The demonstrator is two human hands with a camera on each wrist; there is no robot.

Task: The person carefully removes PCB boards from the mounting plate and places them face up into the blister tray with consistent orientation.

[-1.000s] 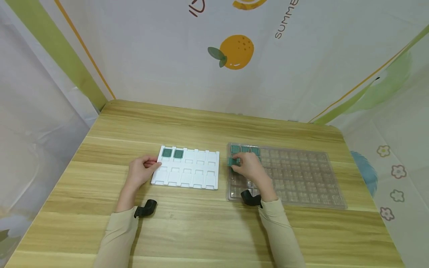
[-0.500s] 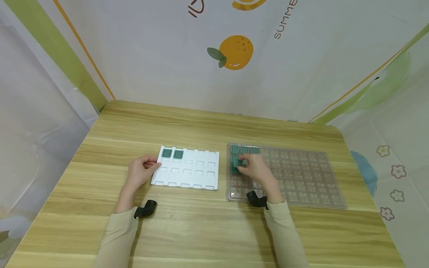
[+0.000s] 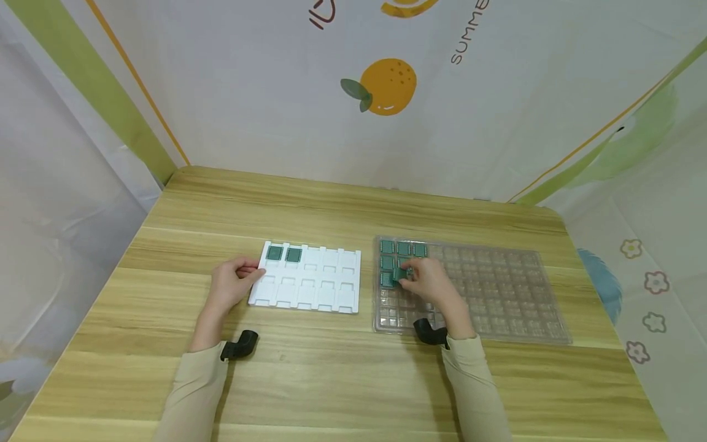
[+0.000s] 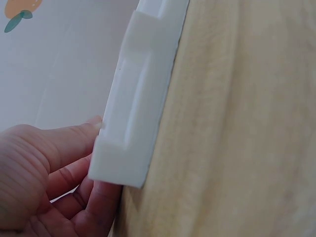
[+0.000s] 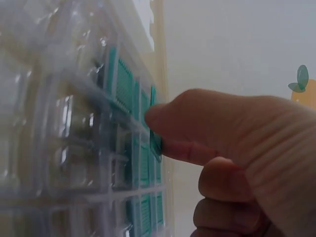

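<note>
My right hand (image 3: 432, 281) pinches a small green circuit board (image 3: 399, 274) between thumb and fingers, just above the left part of a clear plastic tray (image 3: 497, 294). In the right wrist view the pinched circuit board (image 5: 156, 123) stands on edge by the thumb, close to the tray's pockets. More green boards (image 3: 387, 247) lie in pockets at the tray's back left corner, some partly behind my fingers. With thumb and curled fingers, my left hand (image 3: 232, 283) grips the left edge of a white tray (image 3: 309, 291). Two green boards (image 3: 294, 255) sit in its back row.
Both trays lie flat on a wood-grain table (image 3: 309, 380), with a narrow strip of tabletop between them. A printed curtain (image 3: 265, 104) hangs behind the table and at its sides. Black camera mounts (image 3: 241, 345) jut from both wrists.
My right hand has shifted to the right over the clear tray, carrying the pinched circuit board from the tray's left edge inward. The left hand and white tray have stayed put.
</note>
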